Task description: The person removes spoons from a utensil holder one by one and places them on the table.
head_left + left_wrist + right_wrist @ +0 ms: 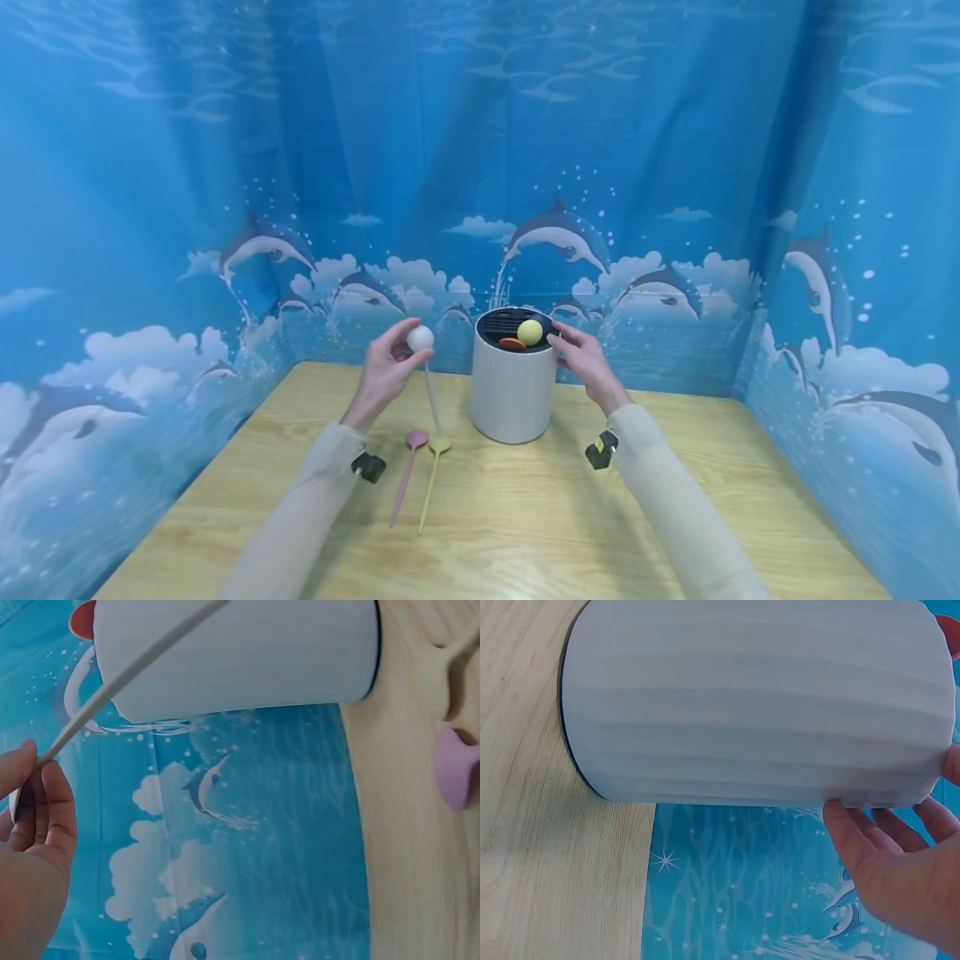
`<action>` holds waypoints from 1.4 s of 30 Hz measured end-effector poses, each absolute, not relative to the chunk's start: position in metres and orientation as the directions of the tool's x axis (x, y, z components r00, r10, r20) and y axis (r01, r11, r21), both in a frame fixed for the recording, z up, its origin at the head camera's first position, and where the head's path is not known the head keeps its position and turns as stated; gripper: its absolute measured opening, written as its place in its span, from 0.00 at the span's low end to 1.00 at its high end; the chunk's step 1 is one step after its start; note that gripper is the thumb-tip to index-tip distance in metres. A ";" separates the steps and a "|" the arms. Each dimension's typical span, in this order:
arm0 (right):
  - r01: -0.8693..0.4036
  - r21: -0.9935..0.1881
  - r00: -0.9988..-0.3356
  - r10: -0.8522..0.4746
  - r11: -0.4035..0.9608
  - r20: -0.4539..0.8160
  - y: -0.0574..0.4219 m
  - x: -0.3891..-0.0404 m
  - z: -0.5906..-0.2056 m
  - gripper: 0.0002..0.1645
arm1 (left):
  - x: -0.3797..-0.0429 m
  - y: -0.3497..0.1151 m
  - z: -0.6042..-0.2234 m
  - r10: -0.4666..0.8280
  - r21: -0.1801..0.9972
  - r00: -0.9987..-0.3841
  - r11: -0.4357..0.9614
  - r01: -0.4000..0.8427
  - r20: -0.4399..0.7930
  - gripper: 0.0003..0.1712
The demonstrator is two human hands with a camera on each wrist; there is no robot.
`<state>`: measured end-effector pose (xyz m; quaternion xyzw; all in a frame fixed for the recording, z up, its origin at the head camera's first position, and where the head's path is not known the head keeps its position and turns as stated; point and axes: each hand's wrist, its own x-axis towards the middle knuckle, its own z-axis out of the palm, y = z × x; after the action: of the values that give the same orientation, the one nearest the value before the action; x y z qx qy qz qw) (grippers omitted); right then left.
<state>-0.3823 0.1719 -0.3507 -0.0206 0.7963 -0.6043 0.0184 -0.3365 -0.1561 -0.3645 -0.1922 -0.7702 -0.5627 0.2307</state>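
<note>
My left hand (382, 367) pinches a white spoon (420, 337) by its bowl, the thin handle slanting downward left of a white utensil holder (512, 396). In the left wrist view, thumb and fingers close round the bowl end, and the handle (142, 664) crosses in front of the holder. With my right hand (588, 364) I grip the holder's upper right side, thumb at the rim and fingers against the ribbed wall (757, 735). A yellow spoon (529, 332) and an orange spoon (513, 343) stand in its black slotted top, their handles hidden inside.
Left of the holder, a pink spoon (410, 475) and a pale yellow spoon (432, 483) lie side by side on the wooden table (510, 525). A blue dolphin-print curtain (465, 167) encloses the back and both sides, close behind the holder.
</note>
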 end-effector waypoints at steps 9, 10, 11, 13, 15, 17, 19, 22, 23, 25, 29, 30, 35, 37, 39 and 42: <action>-0.007 -0.963 -0.999 -0.052 0.268 -0.007 0.171 -0.381 -0.349 0.33 | -0.339 -0.170 -0.379 0.071 0.836 -0.891 0.319 0.446 0.448 0.30; -0.008 -0.963 -0.999 -0.053 0.268 -0.006 0.171 -0.381 -0.349 0.33 | -0.340 -0.172 -0.380 0.079 0.839 -0.897 0.325 0.436 0.436 0.31; -0.009 -0.963 -0.999 -0.053 0.268 -0.005 0.171 -0.382 -0.349 0.33 | -0.341 -0.174 -0.382 0.083 0.842 -0.902 0.331 0.425 0.423 0.31; -0.012 -0.963 -0.999 -0.053 0.270 -0.003 0.171 -0.382 -0.349 0.33 | -0.343 -0.177 -0.386 0.086 0.853 -0.915 0.337 0.400 0.395 0.32; -0.015 -0.962 -0.998 -0.056 0.274 -0.001 0.171 -0.382 -0.349 0.33 | -0.345 -0.179 -0.390 0.082 0.867 -0.930 0.340 0.363 0.357 0.32; -0.013 -0.962 -0.999 -0.052 0.272 -0.002 0.172 -0.383 -0.349 0.33 | -0.347 -0.181 -0.395 0.091 0.884 -0.947 0.342 0.320 0.308 0.32; -0.012 -0.962 -0.999 -0.052 0.274 -0.002 0.172 -0.383 -0.349 0.33 | -0.349 -0.183 -0.401 0.105 0.894 -0.960 0.351 0.279 0.259 0.31; -0.012 -0.963 -0.999 -0.052 0.268 -0.002 0.173 -0.383 -0.349 0.33 | -0.352 -0.188 -0.411 0.144 0.892 -0.969 0.383 0.240 0.199 0.30; -0.013 -0.963 -0.999 -0.054 0.268 -0.001 0.173 -0.383 -0.349 0.33 | -0.353 -0.190 -0.415 0.158 0.888 -0.970 0.395 0.236 0.187 0.29; -0.016 -0.963 -0.998 -0.057 0.268 0.000 0.172 -0.382 -0.349 0.33 | -0.354 -0.195 -0.421 0.188 0.882 -0.967 0.408 0.236 0.171 0.29; -0.011 -0.963 -0.999 -0.054 0.269 -0.004 0.172 -0.382 -0.349 0.33 | -0.357 -0.204 -0.431 0.254 0.880 -0.957 0.410 0.240 0.142 0.29; -0.013 -0.963 -0.999 -0.054 0.270 -0.002 0.172 -0.382 -0.350 0.34 | -0.358 -0.206 -0.434 0.267 0.881 -0.955 0.409 0.236 0.132 0.29; -0.012 -0.964 -0.999 -0.051 0.266 -0.002 0.172 -0.383 -0.351 0.33 | -0.360 -0.215 -0.446 0.280 0.871 -0.955 0.440 0.216 0.096 0.28; -0.010 -0.965 -0.999 -0.052 0.262 -0.003 0.172 -0.384 -0.351 0.33 | -0.360 -0.217 -0.450 0.275 0.868 -0.958 0.453 0.205 0.083 0.27; -0.012 -0.966 -0.998 -0.057 0.259 -0.003 0.172 -0.384 -0.352 0.33 | -0.360 -0.219 -0.454 0.274 0.864 -0.959 0.463 0.198 0.074 0.27; -0.013 -0.966 -0.998 -0.058 0.257 -0.002 0.172 -0.384 -0.352 0.33 | -0.361 -0.219 -0.458 0.249 0.857 -0.967 0.488 0.164 0.043 0.27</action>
<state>-0.3839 0.1723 -0.3520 -0.0223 0.7927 -0.6090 0.0182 -0.3611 -0.2192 -0.4581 -0.1200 -0.8614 -0.4916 -0.0433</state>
